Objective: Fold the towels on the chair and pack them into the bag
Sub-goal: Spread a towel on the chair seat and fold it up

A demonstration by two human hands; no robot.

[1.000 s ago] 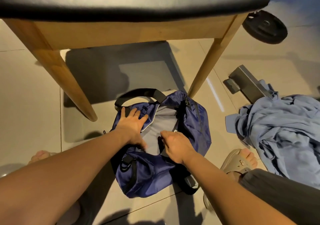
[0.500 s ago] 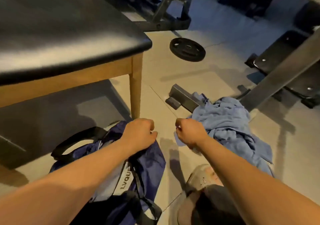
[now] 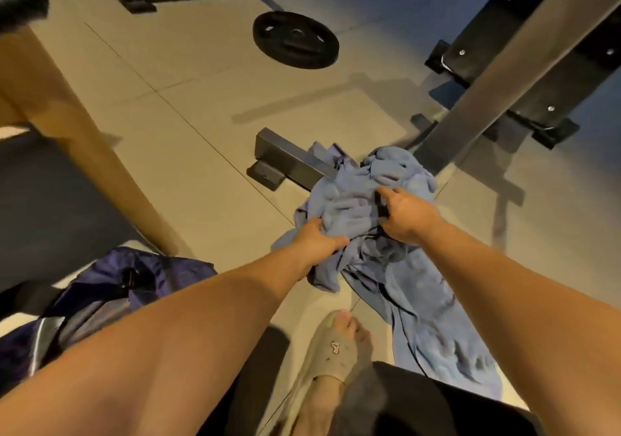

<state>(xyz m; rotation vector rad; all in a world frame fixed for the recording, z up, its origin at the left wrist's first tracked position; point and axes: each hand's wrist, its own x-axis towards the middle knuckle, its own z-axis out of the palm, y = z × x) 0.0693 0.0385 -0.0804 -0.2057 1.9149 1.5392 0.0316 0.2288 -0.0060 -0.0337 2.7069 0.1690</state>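
Left hand [image 3: 316, 241]: fingers curled into near-left edge of towel heap [image 3: 349, 197], gripping cloth. Right hand [image 3: 408, 215]: fingers hooked into heap's top folds, grip likely. Both hands equally near.
Heap's long axis: from hands back toward person's right, tail beside slippered foot [image 3: 336, 345].
Bench foot bar [image 3: 289, 162] under heap's far-left edge: snag risk.
Bag [image 3: 134, 277] left of heap, apart, by chair leg [image 3: 84, 153]. Floor [image 3: 208, 200] between them bare: room to lift leftward.
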